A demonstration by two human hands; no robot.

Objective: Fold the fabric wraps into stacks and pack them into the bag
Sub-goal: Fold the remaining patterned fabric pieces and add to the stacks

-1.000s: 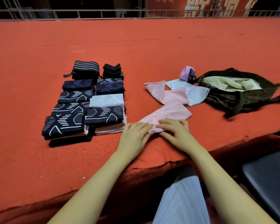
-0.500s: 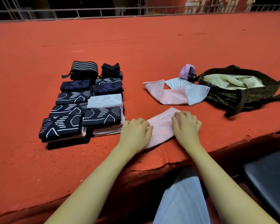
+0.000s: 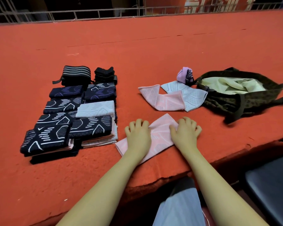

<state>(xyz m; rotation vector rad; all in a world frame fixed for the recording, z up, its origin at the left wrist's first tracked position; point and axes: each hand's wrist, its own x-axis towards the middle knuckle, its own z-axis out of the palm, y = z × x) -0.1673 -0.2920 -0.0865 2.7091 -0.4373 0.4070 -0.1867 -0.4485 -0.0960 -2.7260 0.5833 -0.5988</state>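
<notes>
Both hands lie palm-down on a folded pink wrap (image 3: 158, 136) near the front edge of the red-covered table (image 3: 153, 51): left hand (image 3: 138, 137) on its near-left part, right hand (image 3: 185, 133) on its far-right part, fingers bent at the knuckles with tips pressing into cloth and table, neither hand curled round anything (pressing, not gripping). Wrap lies diagonally, near-left corner toward the person, far corner pointing away between the two hands. Left of it, just beside, folded stacks (image 3: 69, 118) stand in two rows: dark navy pieces with white line patterns on top, pale pink and white layers visible beneath the front ones, one pale wrap (image 3: 96, 109) atop the right row. Behind those rows, a black band with grey stripes (image 3: 76, 74) and a small black folded pile (image 3: 105, 74). Farther back and to the right, an unfolded pink wrap (image 3: 160, 99) overlaps a pale blue wrap (image 3: 189, 97); a lilac bundle (image 3: 185, 77) sits behind them. Dark olive bag (image 3: 245, 98) lies open at the right, touching the pale blue wrap, with pale yellow cloth (image 3: 227, 85) inside. Dark seat (image 3: 271, 185) at lower right, below table level.
</notes>
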